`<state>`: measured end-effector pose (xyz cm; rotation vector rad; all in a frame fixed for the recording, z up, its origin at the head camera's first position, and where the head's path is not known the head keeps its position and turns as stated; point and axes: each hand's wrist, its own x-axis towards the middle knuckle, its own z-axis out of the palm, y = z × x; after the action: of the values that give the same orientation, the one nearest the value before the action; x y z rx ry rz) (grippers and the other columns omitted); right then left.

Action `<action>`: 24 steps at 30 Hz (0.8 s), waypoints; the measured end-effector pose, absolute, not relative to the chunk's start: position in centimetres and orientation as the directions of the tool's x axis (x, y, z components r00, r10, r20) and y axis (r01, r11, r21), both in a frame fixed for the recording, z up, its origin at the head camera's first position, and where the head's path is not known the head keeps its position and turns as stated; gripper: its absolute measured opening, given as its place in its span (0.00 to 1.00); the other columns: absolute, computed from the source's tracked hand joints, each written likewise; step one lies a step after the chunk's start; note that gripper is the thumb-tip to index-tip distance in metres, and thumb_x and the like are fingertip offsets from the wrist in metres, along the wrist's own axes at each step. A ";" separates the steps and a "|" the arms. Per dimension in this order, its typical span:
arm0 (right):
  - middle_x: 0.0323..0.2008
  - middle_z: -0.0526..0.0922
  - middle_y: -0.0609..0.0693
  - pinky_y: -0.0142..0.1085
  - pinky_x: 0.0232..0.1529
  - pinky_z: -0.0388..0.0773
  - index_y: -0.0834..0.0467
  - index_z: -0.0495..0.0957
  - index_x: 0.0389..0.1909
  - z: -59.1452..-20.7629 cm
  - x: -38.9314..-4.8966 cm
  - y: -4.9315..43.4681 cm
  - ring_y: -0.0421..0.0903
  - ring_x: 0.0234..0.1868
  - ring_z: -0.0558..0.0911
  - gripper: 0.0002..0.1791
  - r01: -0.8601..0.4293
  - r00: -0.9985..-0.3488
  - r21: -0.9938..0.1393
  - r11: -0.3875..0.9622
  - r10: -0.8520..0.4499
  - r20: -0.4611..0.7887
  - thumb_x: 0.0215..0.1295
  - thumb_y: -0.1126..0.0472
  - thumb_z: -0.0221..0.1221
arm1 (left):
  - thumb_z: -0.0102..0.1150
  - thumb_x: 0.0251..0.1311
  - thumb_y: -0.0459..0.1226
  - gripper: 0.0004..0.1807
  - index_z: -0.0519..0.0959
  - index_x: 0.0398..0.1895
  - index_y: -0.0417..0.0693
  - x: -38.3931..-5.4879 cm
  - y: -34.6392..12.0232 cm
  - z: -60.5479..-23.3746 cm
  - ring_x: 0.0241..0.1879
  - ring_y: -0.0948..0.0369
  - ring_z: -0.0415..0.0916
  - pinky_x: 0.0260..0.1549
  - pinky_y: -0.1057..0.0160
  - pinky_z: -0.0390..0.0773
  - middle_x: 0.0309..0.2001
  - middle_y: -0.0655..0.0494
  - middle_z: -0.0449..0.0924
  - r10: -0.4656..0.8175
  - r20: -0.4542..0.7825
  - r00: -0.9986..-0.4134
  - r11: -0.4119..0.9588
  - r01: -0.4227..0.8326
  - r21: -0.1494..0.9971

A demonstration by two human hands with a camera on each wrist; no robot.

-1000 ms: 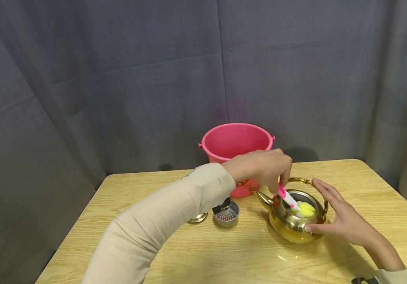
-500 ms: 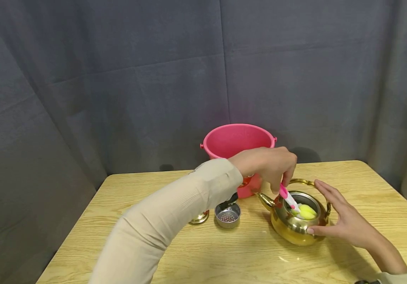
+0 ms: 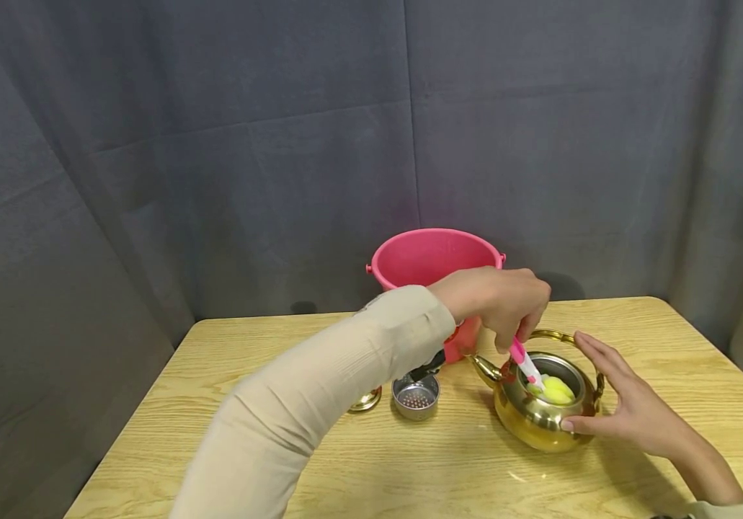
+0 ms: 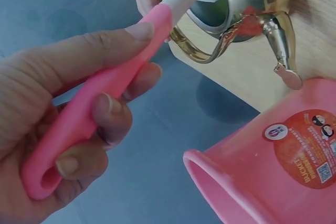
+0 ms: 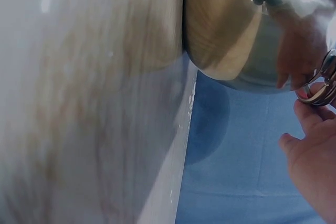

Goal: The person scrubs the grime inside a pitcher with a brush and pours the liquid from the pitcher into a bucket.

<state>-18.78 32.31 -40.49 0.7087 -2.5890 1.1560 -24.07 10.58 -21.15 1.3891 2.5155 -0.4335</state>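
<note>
A gold kettle (image 3: 533,425) with its top uncovered stands at the table's right. My left hand (image 3: 507,299) reaches across and grips the pink handle of a sponge brush (image 4: 115,80). In the left wrist view, the thumb lies along that handle and the fingers curl beneath it. Inside the kettle's mouth are the brush's white neck and yellow-and-white head, partly hidden by the rim. My right hand (image 3: 637,411) holds the kettle from the right: fingertips at its arched handle (image 3: 553,335), thumb against the body. The right wrist view also shows fingers at the kettle's handle.
Behind my left forearm stands a pink bucket (image 3: 436,259), close beyond the spout. A perforated metal strainer (image 3: 415,411) sits left of the kettle. Beside it, a gold lid (image 3: 366,400) is mostly covered by the sleeve. Grey curtain (image 3: 293,180) surrounds the wooden table.
My left hand has shifted slightly right, and the brush head has moved a little within the kettle. My right hand keeps its hold on the kettle.
</note>
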 end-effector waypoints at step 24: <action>0.74 0.46 0.53 0.73 0.48 0.56 0.41 0.44 0.77 -40.2 -19.3 32.4 0.71 0.65 0.54 0.64 -0.500 -0.866 -0.638 0.586 -0.343 0.364 0.44 0.58 0.77 | 0.76 0.46 0.37 0.09 0.86 0.30 0.60 -23.1 13.5 -20.1 0.37 0.68 0.71 0.38 0.61 0.74 0.32 0.71 0.82 0.648 -0.421 -0.635 0.516 0.772 -0.370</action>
<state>-19.29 32.44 -40.21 0.7040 -2.6135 1.1456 -23.06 13.54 -20.07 1.2054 2.5284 -0.7891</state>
